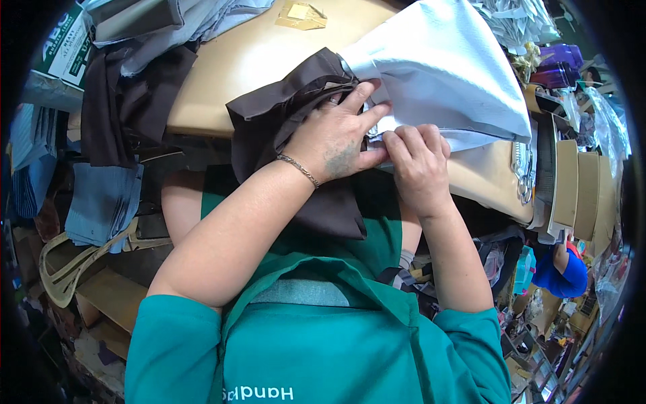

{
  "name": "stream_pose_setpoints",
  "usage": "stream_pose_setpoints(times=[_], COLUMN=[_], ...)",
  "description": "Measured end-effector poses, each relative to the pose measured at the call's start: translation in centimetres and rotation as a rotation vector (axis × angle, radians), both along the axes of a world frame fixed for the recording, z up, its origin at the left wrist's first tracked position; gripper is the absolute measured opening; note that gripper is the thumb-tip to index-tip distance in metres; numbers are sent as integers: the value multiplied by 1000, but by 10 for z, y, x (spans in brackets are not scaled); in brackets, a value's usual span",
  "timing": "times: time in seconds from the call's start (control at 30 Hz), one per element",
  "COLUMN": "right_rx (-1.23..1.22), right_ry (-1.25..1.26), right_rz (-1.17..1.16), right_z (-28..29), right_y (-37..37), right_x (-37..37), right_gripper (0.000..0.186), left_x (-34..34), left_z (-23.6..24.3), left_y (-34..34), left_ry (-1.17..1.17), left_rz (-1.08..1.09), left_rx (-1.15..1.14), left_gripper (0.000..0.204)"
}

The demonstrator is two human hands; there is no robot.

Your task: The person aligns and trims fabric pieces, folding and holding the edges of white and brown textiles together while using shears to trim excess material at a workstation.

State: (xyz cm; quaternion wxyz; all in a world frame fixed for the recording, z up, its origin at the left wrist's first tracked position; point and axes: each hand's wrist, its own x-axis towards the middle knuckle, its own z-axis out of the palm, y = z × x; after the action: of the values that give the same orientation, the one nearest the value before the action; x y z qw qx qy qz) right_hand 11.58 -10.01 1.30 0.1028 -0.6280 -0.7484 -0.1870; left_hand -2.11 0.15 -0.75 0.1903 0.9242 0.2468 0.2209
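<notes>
A large white fabric piece [451, 74] is spread over the right of the padded tan table, with a dark line along its lower edge. Joined to it or lying against it, a dark brown fabric [269, 108] hangs over the front edge onto my lap. My left hand [336, 138] is closed on the brown fabric where it meets the white, its fingertips pressing near the seam. Just right of it, my right hand [420, 165] has curled fingers pinching the white fabric's lower edge. What lies beneath the fingertips is partly hidden.
On the tan tabletop [208, 101] lies a clear yellowish template [301, 15]. Grey fabric [161, 27] and more brown cloth [111, 101] drape at the left, above stacked blue pieces [101, 202]. A silver metal tool [521, 172] sits at the table's right edge. A person in blue [565, 273] is farther right.
</notes>
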Motion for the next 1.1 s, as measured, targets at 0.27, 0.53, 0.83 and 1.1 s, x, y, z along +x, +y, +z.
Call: stream_pose_setpoints(times=[0.27, 0.53, 0.83, 1.1], right_rx=[5, -41, -76, -66], right_ry=[36, 71, -52, -40], right_rz=[-60, -206, -353, -369], right_z=[-6, -12, -10, -7], right_y=[-6, -18, -16, -17], right_x=[-7, -21, -34, -36], right_gripper=[34, 36, 38, 35], left_x=[0, -1, -1, -1], left_z=[-3, 1, 4, -4], left_y=[1, -1, 0, 1], left_ry=[-42, 2, 31, -34], left_rz=[3, 12, 2, -5], left_rx=[24, -23, -60, -22], left_gripper=[51, 51, 54, 58])
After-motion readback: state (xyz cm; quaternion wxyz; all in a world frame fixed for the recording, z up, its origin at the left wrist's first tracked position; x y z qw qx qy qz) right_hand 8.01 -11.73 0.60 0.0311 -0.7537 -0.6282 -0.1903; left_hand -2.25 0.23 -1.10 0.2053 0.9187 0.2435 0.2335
